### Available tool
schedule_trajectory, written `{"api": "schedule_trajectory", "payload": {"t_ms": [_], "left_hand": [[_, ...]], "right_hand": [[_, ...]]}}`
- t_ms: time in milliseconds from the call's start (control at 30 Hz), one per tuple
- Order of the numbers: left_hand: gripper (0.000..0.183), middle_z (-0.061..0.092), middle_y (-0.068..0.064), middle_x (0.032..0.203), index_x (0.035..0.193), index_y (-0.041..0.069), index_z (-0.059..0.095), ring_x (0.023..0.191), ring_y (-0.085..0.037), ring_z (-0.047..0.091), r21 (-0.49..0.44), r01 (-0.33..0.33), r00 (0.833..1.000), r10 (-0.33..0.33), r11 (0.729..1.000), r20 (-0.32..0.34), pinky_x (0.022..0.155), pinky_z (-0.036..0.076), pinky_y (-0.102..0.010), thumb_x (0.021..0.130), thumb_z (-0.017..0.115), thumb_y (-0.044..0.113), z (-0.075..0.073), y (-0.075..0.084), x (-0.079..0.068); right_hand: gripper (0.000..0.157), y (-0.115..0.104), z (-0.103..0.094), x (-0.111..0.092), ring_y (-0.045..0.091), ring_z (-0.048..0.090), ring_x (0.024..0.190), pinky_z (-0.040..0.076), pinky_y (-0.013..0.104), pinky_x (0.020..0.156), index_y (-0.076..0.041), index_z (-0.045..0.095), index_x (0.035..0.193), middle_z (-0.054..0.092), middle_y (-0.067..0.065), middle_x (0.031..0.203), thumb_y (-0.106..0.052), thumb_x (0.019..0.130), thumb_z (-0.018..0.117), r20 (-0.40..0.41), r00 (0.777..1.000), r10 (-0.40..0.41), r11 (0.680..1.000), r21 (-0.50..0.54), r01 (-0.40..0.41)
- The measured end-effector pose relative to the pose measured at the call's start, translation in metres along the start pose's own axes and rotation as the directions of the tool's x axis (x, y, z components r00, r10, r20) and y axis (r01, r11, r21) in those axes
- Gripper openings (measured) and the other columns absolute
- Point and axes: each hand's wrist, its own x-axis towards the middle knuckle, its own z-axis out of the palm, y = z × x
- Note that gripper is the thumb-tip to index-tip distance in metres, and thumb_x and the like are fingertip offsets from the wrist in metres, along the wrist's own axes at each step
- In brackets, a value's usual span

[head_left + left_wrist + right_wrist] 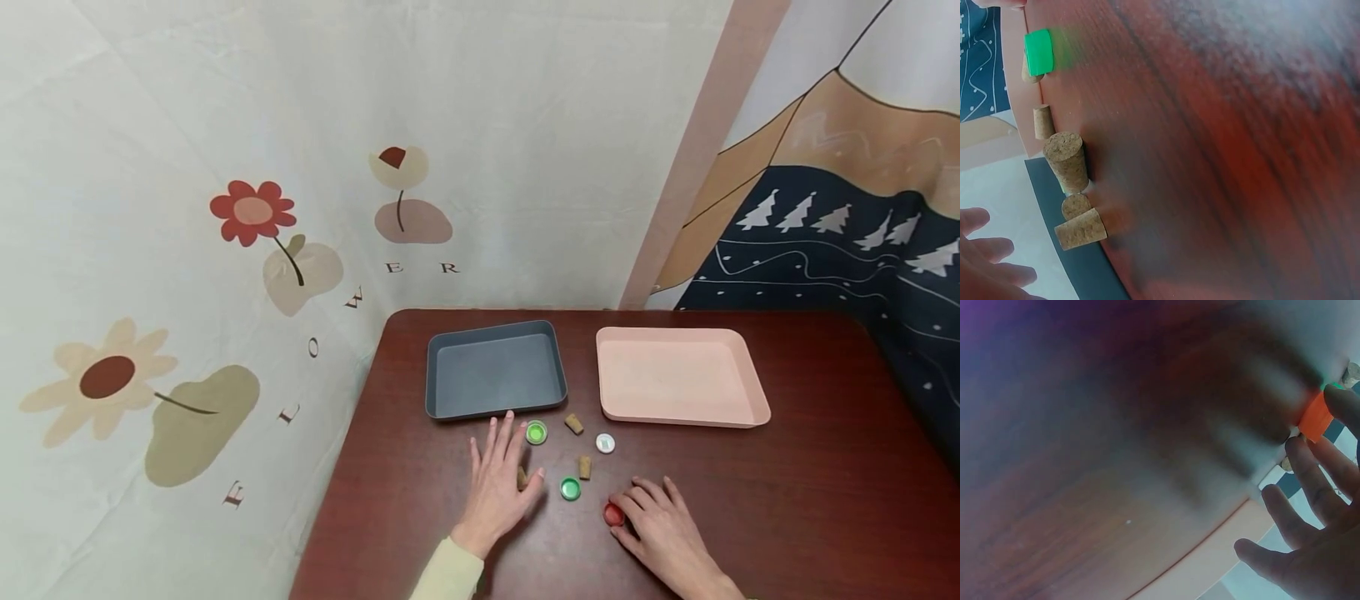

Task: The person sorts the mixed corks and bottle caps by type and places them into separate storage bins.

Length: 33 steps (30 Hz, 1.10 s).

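Observation:
My left hand (495, 483) hovers with spread fingers in front of the dark tray, its thumb beside a partly hidden cork (522, 477). In the left wrist view its fingers (997, 250) stay apart from the corks (1066, 162). My right hand (663, 525) pinches a red bottle cap (613, 514) between thumb and index finger at the table; the other fingers are stretched out. Between the hands lie a green bottle cap (571, 488) and a cork (585, 467). Farther back are a light green cap (536, 432), a white cap (605, 443) and another cork (573, 423).
A dark grey tray (497, 410) stands at the back left of the brown table (817, 500). To its right is a pink tray (686, 415). Printed cloth (525, 167) hangs behind the table and along its left side.

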Motion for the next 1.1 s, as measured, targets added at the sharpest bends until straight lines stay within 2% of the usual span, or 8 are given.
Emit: {"api": "schedule_trajectory", "payload": {"t_ms": [200, 533, 700, 833, 867, 967, 1067, 1100], "left_hand": [[0.071, 0.030, -0.010, 0.168, 0.155, 0.011, 0.047, 0.154, -0.035, 0.027, -0.004, -0.017, 1.000, 0.017, 1.000, 0.026, 0.112, 0.027, -0.074, 0.094, 0.065, 0.042, 0.003, 0.006, 0.003], [0.071, 0.031, -0.010, 0.168, 0.155, 0.009, 0.046, 0.153, -0.032, 0.030, 0.003, -0.118, 0.992, 0.118, 0.993, 0.049, 0.114, 0.032, -0.066, 0.095, 0.064, 0.042, 0.014, 0.026, 0.016], [0.069, 0.031, -0.008, 0.168, 0.155, 0.010, 0.046, 0.154, -0.029, 0.030, -0.001, -0.192, 0.977, 0.191, 0.981, 0.099, 0.113, 0.034, -0.065, 0.095, 0.064, 0.042, 0.020, 0.039, 0.024], [0.070, 0.032, -0.007, 0.167, 0.156, 0.012, 0.044, 0.153, -0.029, 0.032, 0.030, -0.267, 0.956, 0.261, 0.963, 0.133, 0.112, 0.035, -0.066, 0.096, 0.063, 0.043, 0.027, 0.051, 0.032], [0.072, 0.033, -0.007, 0.167, 0.157, 0.012, 0.044, 0.152, -0.029, 0.033, 0.048, -0.288, 0.950, 0.279, 0.956, 0.141, 0.112, 0.036, -0.066, 0.096, 0.063, 0.044, 0.028, 0.055, 0.035], [0.074, 0.031, -0.007, 0.168, 0.159, 0.013, 0.041, 0.152, -0.028, 0.033, 0.112, -0.328, 0.935, 0.306, 0.938, 0.180, 0.114, 0.035, -0.064, 0.097, 0.062, 0.048, 0.034, 0.065, 0.041], [0.076, 0.030, -0.006, 0.169, 0.161, 0.014, 0.037, 0.154, -0.026, 0.030, 0.169, -0.336, 0.929, 0.296, 0.927, 0.223, 0.115, 0.034, -0.062, 0.099, 0.059, 0.053, 0.041, 0.074, 0.048], [0.077, 0.029, -0.005, 0.169, 0.162, 0.014, 0.036, 0.155, -0.026, 0.028, 0.186, -0.331, 0.929, 0.286, 0.925, 0.235, 0.116, 0.033, -0.062, 0.099, 0.057, 0.054, 0.043, 0.077, 0.050]], "right_hand": [[0.043, 0.000, -0.003, -0.002, 0.034, 0.067, 0.109, 0.045, 0.070, 0.092, -0.014, 0.075, 0.104, 0.070, 0.002, 0.098, -0.025, 0.067, 0.094, 0.002, 1.000, 0.023, 1.000, 0.008, -0.023], [0.040, 0.004, -0.010, -0.006, 0.037, 0.067, 0.108, 0.044, 0.068, 0.093, -0.010, 0.075, 0.102, 0.072, 0.010, 0.103, -0.022, 0.068, 0.091, -0.061, 0.992, 0.112, 0.993, 0.055, -0.109], [0.041, 0.010, -0.014, -0.008, 0.038, 0.067, 0.105, 0.045, 0.068, 0.090, -0.009, 0.075, 0.104, 0.072, 0.012, 0.103, -0.022, 0.068, 0.088, -0.130, 0.982, 0.135, 0.989, 0.073, -0.126], [0.042, 0.014, -0.018, -0.008, 0.040, 0.067, 0.105, 0.045, 0.069, 0.090, -0.009, 0.075, 0.107, 0.073, 0.013, 0.103, -0.022, 0.068, 0.087, -0.142, 0.975, 0.169, 0.984, 0.078, -0.159], [0.039, 0.015, -0.019, -0.008, 0.040, 0.067, 0.105, 0.045, 0.070, 0.090, -0.008, 0.075, 0.107, 0.073, 0.014, 0.103, -0.030, 0.077, 0.085, -0.144, 0.973, 0.178, 0.983, 0.079, -0.168], [0.051, 0.018, -0.022, -0.008, 0.042, 0.067, 0.105, 0.045, 0.071, 0.090, -0.006, 0.075, 0.109, 0.073, 0.016, 0.103, -0.054, 0.098, 0.063, -0.160, 0.967, 0.196, 0.979, 0.081, -0.185], [0.077, 0.021, -0.024, -0.008, 0.043, 0.067, 0.104, 0.045, 0.071, 0.089, -0.004, 0.075, 0.108, 0.073, 0.018, 0.102, -0.068, 0.104, 0.030, -0.187, 0.958, 0.215, 0.976, 0.079, -0.204], [0.076, 0.022, -0.026, -0.007, 0.043, 0.066, 0.104, 0.045, 0.071, 0.089, -0.004, 0.074, 0.109, 0.073, 0.018, 0.102, -0.067, 0.104, 0.032, -0.191, 0.956, 0.223, 0.974, 0.080, -0.211]]}}
